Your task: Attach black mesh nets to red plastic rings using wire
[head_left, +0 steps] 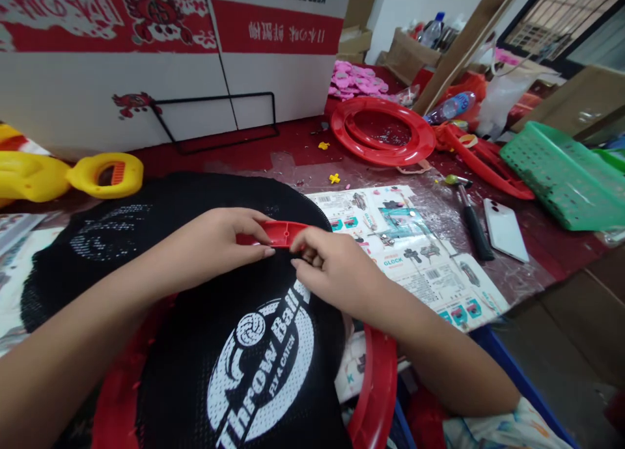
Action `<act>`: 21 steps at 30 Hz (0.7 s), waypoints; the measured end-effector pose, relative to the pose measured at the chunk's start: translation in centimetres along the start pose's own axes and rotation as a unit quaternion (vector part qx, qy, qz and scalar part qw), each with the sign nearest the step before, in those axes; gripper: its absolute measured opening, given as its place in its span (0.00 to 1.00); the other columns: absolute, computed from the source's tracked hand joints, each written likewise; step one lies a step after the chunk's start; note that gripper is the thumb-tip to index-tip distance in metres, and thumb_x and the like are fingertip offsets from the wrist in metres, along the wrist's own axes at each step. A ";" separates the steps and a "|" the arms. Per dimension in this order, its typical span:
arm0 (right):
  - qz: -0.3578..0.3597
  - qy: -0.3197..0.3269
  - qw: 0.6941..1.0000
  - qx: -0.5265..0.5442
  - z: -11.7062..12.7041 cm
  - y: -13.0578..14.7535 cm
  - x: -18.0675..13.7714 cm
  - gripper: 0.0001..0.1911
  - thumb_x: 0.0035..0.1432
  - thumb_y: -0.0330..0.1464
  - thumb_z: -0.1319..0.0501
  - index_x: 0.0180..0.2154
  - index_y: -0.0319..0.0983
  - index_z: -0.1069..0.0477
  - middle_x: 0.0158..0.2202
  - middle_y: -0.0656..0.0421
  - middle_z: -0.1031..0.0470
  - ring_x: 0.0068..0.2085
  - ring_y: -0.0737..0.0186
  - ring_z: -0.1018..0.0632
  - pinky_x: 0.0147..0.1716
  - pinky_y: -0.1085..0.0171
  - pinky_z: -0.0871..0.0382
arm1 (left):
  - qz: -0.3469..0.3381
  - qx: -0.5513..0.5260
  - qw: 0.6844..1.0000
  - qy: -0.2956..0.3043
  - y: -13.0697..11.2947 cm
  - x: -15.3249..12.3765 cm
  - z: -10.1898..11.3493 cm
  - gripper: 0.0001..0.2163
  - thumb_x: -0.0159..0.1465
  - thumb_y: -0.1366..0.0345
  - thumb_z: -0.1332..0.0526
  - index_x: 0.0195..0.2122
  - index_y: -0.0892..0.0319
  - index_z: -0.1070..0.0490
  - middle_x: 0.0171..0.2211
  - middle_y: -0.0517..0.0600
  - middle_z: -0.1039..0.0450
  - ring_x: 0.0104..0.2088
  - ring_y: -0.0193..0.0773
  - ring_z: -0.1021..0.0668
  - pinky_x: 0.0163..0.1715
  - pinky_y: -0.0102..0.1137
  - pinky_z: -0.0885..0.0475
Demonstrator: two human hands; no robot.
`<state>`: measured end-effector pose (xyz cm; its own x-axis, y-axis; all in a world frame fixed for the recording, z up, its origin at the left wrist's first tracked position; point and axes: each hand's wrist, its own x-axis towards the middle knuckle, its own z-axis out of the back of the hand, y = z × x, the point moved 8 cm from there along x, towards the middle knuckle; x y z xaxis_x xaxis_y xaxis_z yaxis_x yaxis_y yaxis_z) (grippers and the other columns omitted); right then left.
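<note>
A black mesh net [195, 325] with a white "Throw Ball" print lies across a large red plastic ring [381, 371]. At the far side of the ring, a short red stretch of rim shows between my hands. My left hand [219, 244] is closed on that rim at its left end, thumb and fingers pinched over it. My right hand [336, 267] pinches at the right end, where the net's edge meets the rim. What lies between its fingertips is hidden. Most of the ring is covered by the net. A second black mesh piece spreads beyond my left hand.
A white and red carton [273, 78] stands behind, with a black wire frame [219, 97] before it. Yellow plastic parts [105, 176] lie left. Red rings [415, 133], a hammer [473, 224], a white phone [505, 229] and a green basket [561, 176] lie right, beyond printed cardboard [430, 293].
</note>
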<state>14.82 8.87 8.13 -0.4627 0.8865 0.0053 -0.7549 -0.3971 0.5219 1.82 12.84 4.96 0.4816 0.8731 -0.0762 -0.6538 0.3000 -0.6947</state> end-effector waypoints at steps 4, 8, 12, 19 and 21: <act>0.084 -0.009 0.996 0.027 0.9 0.4 0.2 0.16 0.55 0.24 0.46 0.45 0.38 0.29 0.30 0.61 0.26 0.32 0.66 0.28 0.33 0.68 0.39 | 0.034 -0.028 0.999 -0.022 0.4 0.1 0.3 0.10 0.55 0.52 0.39 0.29 0.49 0.20 0.48 0.46 0.24 0.47 0.47 0.22 0.52 0.43 0.31; 0.171 -0.017 0.984 -0.042 0.7 1.1 0.0 0.16 0.59 0.26 0.48 0.42 0.37 0.24 0.33 0.56 0.26 0.34 0.65 0.28 0.34 0.67 0.37 | 0.042 -0.054 0.997 -0.034 0.8 0.2 0.7 0.10 0.55 0.53 0.39 0.25 0.50 0.22 0.46 0.45 0.22 0.45 0.46 0.22 0.52 0.40 0.31; 0.204 -0.049 0.975 -0.074 0.8 1.3 -0.1 0.17 0.62 0.27 0.50 0.43 0.34 0.23 0.30 0.56 0.29 0.31 0.66 0.31 0.31 0.67 0.38 | 0.033 -0.067 0.997 -0.015 0.7 0.3 0.5 0.09 0.54 0.53 0.38 0.29 0.50 0.23 0.46 0.45 0.22 0.46 0.46 0.23 0.51 0.39 0.31; 0.194 -0.078 0.971 -0.117 0.5 1.0 0.4 0.18 0.62 0.27 0.51 0.40 0.35 0.22 0.29 0.56 0.32 0.30 0.66 0.33 0.30 0.67 0.40 | 0.059 -0.075 0.995 -0.013 1.0 0.4 0.4 0.13 0.58 0.52 0.41 0.30 0.56 0.26 0.37 0.47 0.21 0.35 0.43 0.22 0.36 0.36 0.29; 0.192 -0.086 0.970 -0.125 0.4 0.8 0.5 0.18 0.63 0.28 0.51 0.42 0.35 0.23 0.29 0.56 0.33 0.30 0.66 0.34 0.30 0.67 0.40 | 0.063 -0.066 0.996 -0.018 1.1 0.5 0.3 0.14 0.59 0.52 0.43 0.34 0.56 0.26 0.33 0.47 0.22 0.33 0.41 0.23 0.32 0.34 0.30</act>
<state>14.14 9.08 8.93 -0.6629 0.6805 0.3122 -0.6419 -0.7312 0.2310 1.18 13.67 4.35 0.3775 0.9145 -0.1455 -0.6242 0.1352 -0.7695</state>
